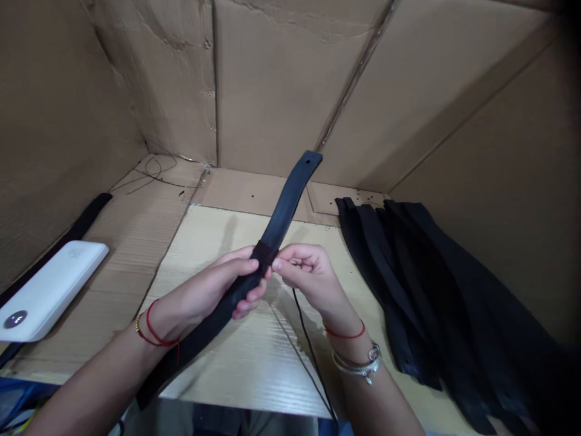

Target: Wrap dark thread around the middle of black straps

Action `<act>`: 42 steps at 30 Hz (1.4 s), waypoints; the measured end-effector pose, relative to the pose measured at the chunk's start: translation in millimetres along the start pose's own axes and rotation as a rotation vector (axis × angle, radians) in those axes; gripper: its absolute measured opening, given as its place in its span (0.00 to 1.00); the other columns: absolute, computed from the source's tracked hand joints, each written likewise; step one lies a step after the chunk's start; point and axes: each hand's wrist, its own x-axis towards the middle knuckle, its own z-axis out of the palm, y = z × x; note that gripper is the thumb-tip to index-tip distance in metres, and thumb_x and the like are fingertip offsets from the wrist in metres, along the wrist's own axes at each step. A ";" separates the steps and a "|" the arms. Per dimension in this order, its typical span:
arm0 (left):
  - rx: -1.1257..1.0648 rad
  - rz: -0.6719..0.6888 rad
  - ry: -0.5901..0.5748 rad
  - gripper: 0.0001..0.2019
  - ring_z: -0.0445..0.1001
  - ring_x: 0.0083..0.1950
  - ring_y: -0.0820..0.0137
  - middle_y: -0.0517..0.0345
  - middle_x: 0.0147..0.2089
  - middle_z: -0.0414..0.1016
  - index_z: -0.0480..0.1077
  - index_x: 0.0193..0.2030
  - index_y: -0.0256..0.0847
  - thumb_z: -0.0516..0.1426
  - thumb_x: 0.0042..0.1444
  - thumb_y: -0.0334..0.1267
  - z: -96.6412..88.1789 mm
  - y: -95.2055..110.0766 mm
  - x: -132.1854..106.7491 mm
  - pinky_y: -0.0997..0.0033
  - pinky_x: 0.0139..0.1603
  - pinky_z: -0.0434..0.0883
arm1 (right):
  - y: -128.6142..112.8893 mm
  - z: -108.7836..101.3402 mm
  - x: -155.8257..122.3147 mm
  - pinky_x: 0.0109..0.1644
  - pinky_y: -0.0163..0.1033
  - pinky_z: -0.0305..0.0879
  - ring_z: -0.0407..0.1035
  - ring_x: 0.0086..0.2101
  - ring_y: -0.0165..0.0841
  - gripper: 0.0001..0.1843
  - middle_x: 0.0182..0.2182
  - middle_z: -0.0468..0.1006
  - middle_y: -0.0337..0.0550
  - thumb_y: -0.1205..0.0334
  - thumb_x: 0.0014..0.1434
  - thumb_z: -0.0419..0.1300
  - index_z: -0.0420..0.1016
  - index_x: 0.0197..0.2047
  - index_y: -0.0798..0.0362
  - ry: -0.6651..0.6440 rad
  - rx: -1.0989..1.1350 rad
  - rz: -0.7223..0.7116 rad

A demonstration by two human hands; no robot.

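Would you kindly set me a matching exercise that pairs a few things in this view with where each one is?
Things:
1. White power bank
2. Heap of black straps
3. Dark band
4. Silver bangles

Places:
A. On the right wrist
B. Far left, on the cardboard
C. Around the held strap
D. Right side, beside the pale board

Pairs: 1-B, 2-D, 3-C, 4-A.
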 end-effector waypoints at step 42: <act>0.158 0.128 0.082 0.12 0.61 0.17 0.81 0.68 0.20 0.64 0.63 0.37 0.40 0.53 0.66 0.46 9.1 -4.2 -4.1 0.84 0.17 0.61 | 5.9 10.2 -3.8 0.23 0.29 0.57 0.57 0.18 0.21 0.11 0.16 0.69 0.32 0.60 0.56 0.69 0.77 0.25 0.54 0.040 0.066 -0.087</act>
